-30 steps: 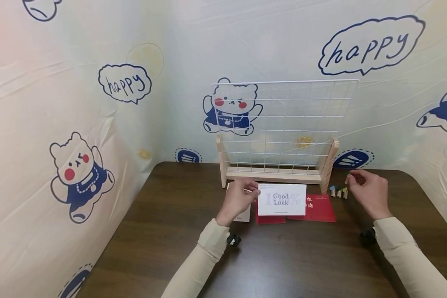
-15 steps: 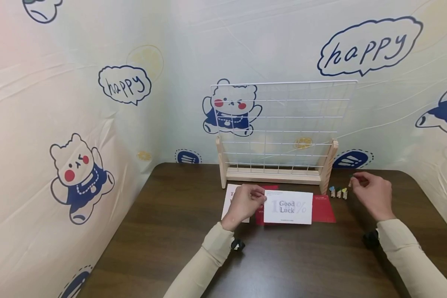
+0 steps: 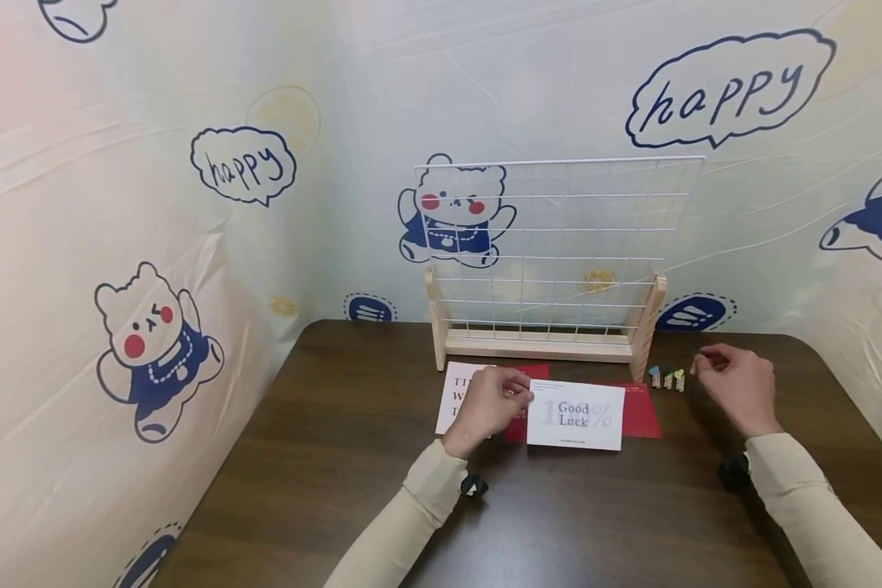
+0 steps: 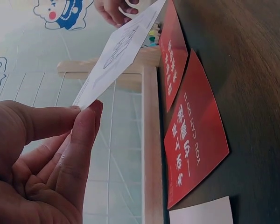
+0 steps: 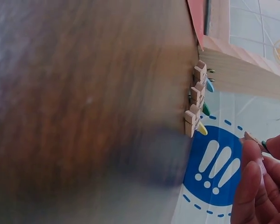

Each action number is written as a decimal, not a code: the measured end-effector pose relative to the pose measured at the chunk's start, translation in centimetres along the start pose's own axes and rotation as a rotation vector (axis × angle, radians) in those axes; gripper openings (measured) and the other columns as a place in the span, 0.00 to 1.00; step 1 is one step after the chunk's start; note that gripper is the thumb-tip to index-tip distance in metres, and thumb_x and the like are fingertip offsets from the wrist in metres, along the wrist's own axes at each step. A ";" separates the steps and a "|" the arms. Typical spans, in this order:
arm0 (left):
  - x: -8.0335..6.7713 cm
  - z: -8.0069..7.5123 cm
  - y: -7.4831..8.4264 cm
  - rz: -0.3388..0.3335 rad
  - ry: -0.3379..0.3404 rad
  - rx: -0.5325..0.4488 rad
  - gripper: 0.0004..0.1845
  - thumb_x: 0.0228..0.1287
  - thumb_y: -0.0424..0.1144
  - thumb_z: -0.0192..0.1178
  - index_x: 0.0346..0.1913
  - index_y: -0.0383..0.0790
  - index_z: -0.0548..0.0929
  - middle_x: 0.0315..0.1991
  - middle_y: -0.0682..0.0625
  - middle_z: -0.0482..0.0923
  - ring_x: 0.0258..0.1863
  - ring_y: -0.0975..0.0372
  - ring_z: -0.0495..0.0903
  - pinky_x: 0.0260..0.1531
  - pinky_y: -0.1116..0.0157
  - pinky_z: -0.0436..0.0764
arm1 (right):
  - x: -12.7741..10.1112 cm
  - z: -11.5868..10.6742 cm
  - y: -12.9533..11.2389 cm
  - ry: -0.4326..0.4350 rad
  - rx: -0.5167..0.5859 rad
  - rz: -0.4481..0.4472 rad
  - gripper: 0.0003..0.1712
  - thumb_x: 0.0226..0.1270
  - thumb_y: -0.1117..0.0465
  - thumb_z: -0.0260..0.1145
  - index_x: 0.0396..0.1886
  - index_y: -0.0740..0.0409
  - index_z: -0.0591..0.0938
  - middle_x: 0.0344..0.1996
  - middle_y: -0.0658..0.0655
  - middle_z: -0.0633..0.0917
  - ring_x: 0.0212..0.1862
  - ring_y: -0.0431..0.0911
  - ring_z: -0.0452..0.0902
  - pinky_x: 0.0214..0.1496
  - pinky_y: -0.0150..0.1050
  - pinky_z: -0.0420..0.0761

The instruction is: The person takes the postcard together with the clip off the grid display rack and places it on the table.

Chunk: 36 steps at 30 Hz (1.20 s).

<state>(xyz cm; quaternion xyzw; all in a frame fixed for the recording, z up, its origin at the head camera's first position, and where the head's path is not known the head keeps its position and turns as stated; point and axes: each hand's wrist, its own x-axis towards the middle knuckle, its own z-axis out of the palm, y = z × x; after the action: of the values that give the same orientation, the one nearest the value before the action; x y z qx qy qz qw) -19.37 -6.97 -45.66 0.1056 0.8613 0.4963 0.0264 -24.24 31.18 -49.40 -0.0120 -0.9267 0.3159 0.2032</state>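
Now, left hand (image 3: 488, 402): pinches the white "Good Luck" card (image 3: 576, 415), carried nearer and rightward since a second ago.
Right hand (image 3: 731, 384): pinches a small wooden clip (image 5: 255, 140), hardly moved.

Bright, even indoor light with soft shadows; the head view bends at its edges, and the right wrist view shows the table (image 5: 84, 93) blurred.

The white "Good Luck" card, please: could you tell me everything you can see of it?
The white card is a thin rectangular sheet, apparently paper, printed "Good Luck" in dark letters over a pale, faint "100%", with a line of small print below. The left hand pinches its left edge between thumb and fingers, holding it raised above the red cards on the dark wooden table, in front of the wire grid stand.
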 end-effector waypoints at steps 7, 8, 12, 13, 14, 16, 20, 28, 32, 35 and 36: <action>-0.1 0.4 0.1 0.000 -0.013 0.031 0.06 0.66 0.29 0.69 0.44 0.33 0.89 0.37 0.42 0.91 0.28 0.67 0.87 0.29 0.72 0.86 | -0.1 0.1 0.4 -0.038 -0.026 0.031 0.16 0.70 0.57 0.63 0.42 0.66 0.89 0.30 0.65 0.91 0.25 0.41 0.76 0.29 0.36 0.68; -0.1 0.5 0.1 0.006 -0.015 0.030 0.06 0.66 0.29 0.69 0.43 0.33 0.89 0.36 0.43 0.91 0.28 0.67 0.87 0.29 0.72 0.86 | -0.1 0.1 0.4 -0.048 -0.030 0.038 0.17 0.70 0.57 0.63 0.43 0.66 0.89 0.30 0.65 0.90 0.26 0.44 0.77 0.29 0.36 0.68; -0.1 0.8 0.1 0.014 -0.018 0.031 0.05 0.65 0.29 0.70 0.43 0.33 0.90 0.36 0.42 0.91 0.27 0.66 0.87 0.28 0.73 0.86 | -0.2 0.1 0.5 -0.090 -0.036 0.057 0.17 0.71 0.56 0.63 0.44 0.66 0.88 0.31 0.66 0.90 0.30 0.52 0.80 0.29 0.38 0.68; -0.1 0.9 0.1 0.016 -0.020 0.032 0.05 0.65 0.29 0.70 0.43 0.33 0.90 0.36 0.42 0.91 0.27 0.67 0.87 0.28 0.73 0.86 | -0.2 0.1 0.5 -0.097 -0.037 0.058 0.17 0.71 0.56 0.63 0.44 0.66 0.88 0.31 0.66 0.90 0.30 0.52 0.81 0.30 0.38 0.68; -0.1 0.9 0.0 0.017 -0.023 0.034 0.05 0.65 0.29 0.70 0.43 0.33 0.90 0.36 0.42 0.91 0.27 0.67 0.87 0.28 0.73 0.86 | -0.2 0.1 0.6 -0.104 -0.039 0.060 0.18 0.72 0.56 0.63 0.44 0.66 0.88 0.31 0.66 0.90 0.30 0.52 0.81 0.30 0.38 0.69; -0.1 1.0 0.0 0.013 -0.031 0.038 0.06 0.66 0.30 0.69 0.44 0.34 0.90 0.37 0.42 0.91 0.28 0.67 0.87 0.29 0.73 0.86 | -0.1 0.1 0.7 -0.113 -0.041 0.062 0.18 0.72 0.55 0.63 0.44 0.66 0.89 0.31 0.65 0.90 0.31 0.53 0.81 0.30 0.38 0.69; -0.2 1.3 0.0 0.007 -0.049 0.051 0.08 0.66 0.31 0.69 0.46 0.34 0.90 0.40 0.42 0.91 0.29 0.68 0.87 0.29 0.73 0.86 | 0.0 0.2 1.0 -0.128 -0.049 0.065 0.18 0.72 0.55 0.63 0.45 0.66 0.89 0.32 0.66 0.90 0.32 0.55 0.82 0.29 0.38 0.70; -0.5 1.8 -0.1 0.016 -0.065 0.081 0.07 0.65 0.33 0.70 0.44 0.36 0.90 0.38 0.46 0.91 0.28 0.71 0.83 0.26 0.74 0.82 | 0.1 0.4 1.1 -0.145 -0.054 0.066 0.19 0.71 0.54 0.63 0.46 0.66 0.89 0.33 0.66 0.91 0.33 0.57 0.83 0.26 0.37 0.69; -0.5 2.0 -0.1 0.019 -0.057 0.103 0.05 0.65 0.32 0.70 0.42 0.36 0.90 0.36 0.47 0.91 0.28 0.72 0.84 0.28 0.75 0.81 | 0.2 0.5 1.0 -0.147 -0.058 0.066 0.19 0.71 0.54 0.63 0.46 0.66 0.89 0.33 0.65 0.91 0.33 0.56 0.83 0.26 0.37 0.69; -0.5 2.1 0.0 0.017 -0.053 0.114 0.06 0.65 0.33 0.70 0.42 0.37 0.90 0.36 0.47 0.92 0.28 0.72 0.84 0.29 0.76 0.82 | 0.3 0.6 0.9 -0.148 -0.064 0.072 0.19 0.71 0.54 0.63 0.46 0.65 0.89 0.33 0.65 0.91 0.33 0.57 0.83 0.26 0.37 0.69; -0.5 2.1 0.0 0.018 -0.053 0.118 0.06 0.65 0.33 0.70 0.43 0.37 0.90 0.36 0.47 0.92 0.29 0.72 0.85 0.29 0.76 0.82 | 0.4 0.6 0.9 -0.149 -0.064 0.074 0.19 0.71 0.54 0.63 0.46 0.65 0.89 0.33 0.66 0.91 0.33 0.57 0.83 0.26 0.37 0.69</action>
<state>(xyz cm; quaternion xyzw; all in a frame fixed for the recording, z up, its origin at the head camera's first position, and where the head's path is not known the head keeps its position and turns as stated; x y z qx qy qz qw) -18.57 -5.29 -46.74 0.1277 0.8872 0.4417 0.0382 -24.92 31.60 -50.23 -0.0291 -0.9478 0.2935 0.1213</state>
